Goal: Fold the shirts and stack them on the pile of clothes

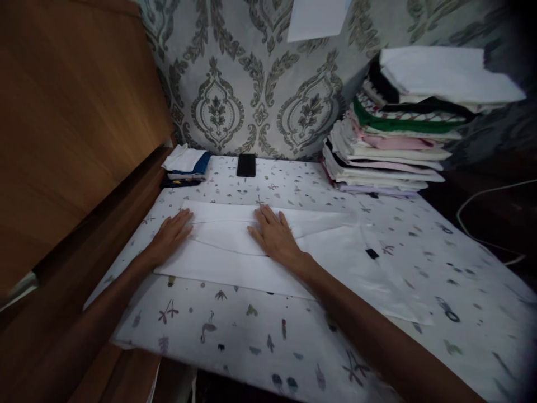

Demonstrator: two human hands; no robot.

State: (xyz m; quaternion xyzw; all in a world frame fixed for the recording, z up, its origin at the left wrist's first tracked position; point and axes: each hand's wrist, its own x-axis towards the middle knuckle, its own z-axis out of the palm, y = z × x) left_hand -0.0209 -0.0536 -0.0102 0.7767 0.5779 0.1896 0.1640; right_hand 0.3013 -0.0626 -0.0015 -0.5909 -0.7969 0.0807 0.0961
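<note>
A white garment, partly folded into a long band, lies across the patterned cloth in front of me. Its right end widens out flat, with a small black label there. My left hand rests flat at the garment's left end, fingers stretched out. On the middle of the garment lies my right hand, palm down with its fingers spread. Neither hand grips the fabric. My right forearm covers part of the garment's near edge.
A tall stack of folded clothes stands at the back right. At the back left is a smaller folded pile, beside a black phone. Wooden furniture borders the left side. A white cable hangs at the right.
</note>
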